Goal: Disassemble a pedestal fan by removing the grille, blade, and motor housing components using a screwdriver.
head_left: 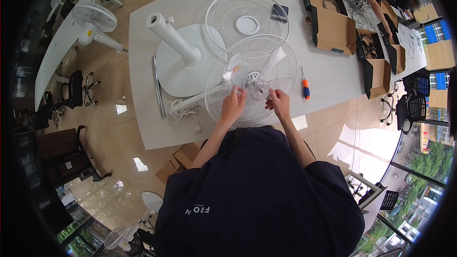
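Fan blade (259, 74) gripped by both hands; boxes (333, 28) apparently hold cables.

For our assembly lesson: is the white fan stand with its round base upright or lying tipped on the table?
Tipped. The round base stands on edge on the table, and the pole lies slanted, not vertical.

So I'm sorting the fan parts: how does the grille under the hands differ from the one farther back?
The near grille has the clear blade on it, and the left hand and right hand work at its hub; the far grille lies bare and untouched. The near grille overlaps the far one's edge. The far grille has a solid white centre ring; the near one's centre is covered. Both are round white wire grilles on the table.
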